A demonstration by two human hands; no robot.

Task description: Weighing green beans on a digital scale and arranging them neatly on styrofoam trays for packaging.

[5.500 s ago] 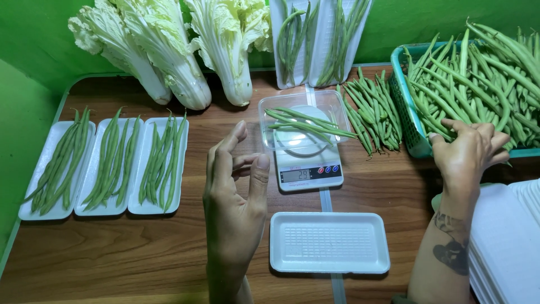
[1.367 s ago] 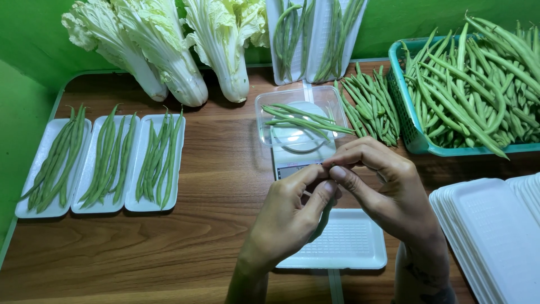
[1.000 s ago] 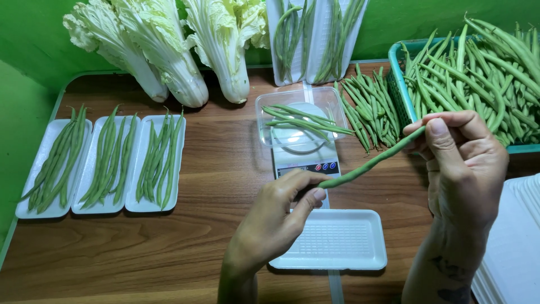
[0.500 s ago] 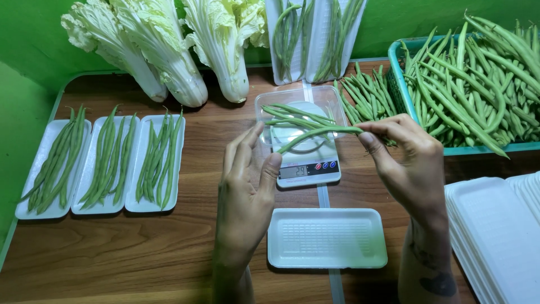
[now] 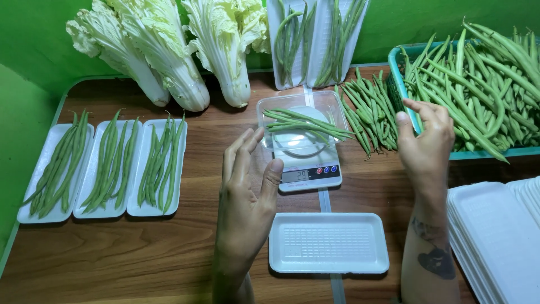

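Resting on the clear tub (image 5: 269, 110) at 12 o'clock, the long beans (image 5: 304, 123) now lie on the scale (image 5: 310, 173); the bean held half a second ago has joined them. The left hand (image 5: 245, 194) is loose and holds nothing. The right hand (image 5: 426, 147) at 3 o'clock is loose too, near the loose bean pile (image 5: 368, 110) and green basket (image 5: 400, 82).
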